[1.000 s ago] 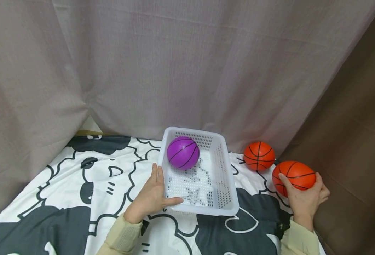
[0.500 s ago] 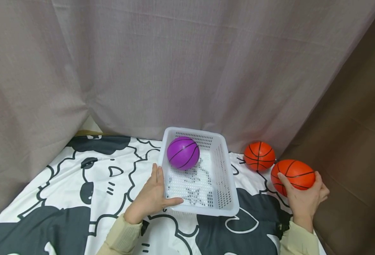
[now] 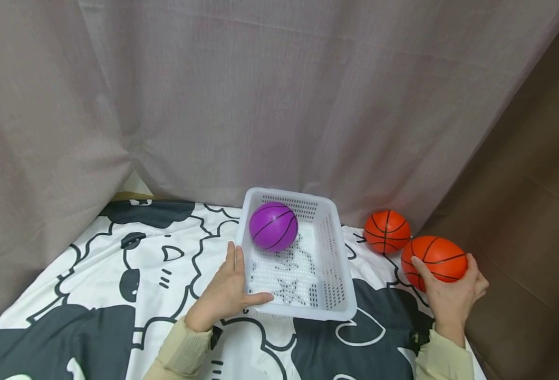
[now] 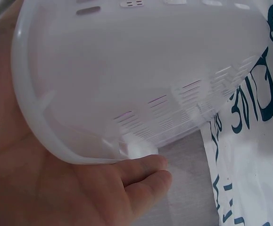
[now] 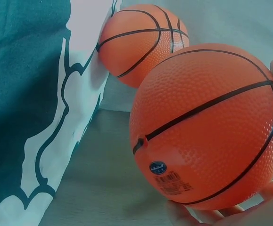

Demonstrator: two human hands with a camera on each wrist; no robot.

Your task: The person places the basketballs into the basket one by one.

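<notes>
A white perforated plastic basket (image 3: 338,264) stands on the patterned cloth, with a purple toy basketball (image 3: 273,227) at its far left inside. Against the basket's near left corner rests my left hand (image 3: 224,295), fingers straight along the outside and thumb lying at the near rim. The left wrist view shows two fingertips (image 4: 148,181) below the rim. My right hand (image 3: 452,301) grips an orange toy basketball (image 3: 433,261) between thumb and fingers. In the right wrist view that ball (image 5: 207,127) fills much of the frame. Another orange basketball (image 3: 386,231) sits just behind it.
A grey curtain (image 3: 260,95) hangs behind the basket and balls. A brown curtain (image 3: 531,227) closes off the right side. White cloth with dark cartoon shapes (image 3: 175,253) covers the surface and stretches out to the left.
My right hand has shifted slightly left and up in the head view, with the orange basketball in it. The left hand and basket stay practically in place.
</notes>
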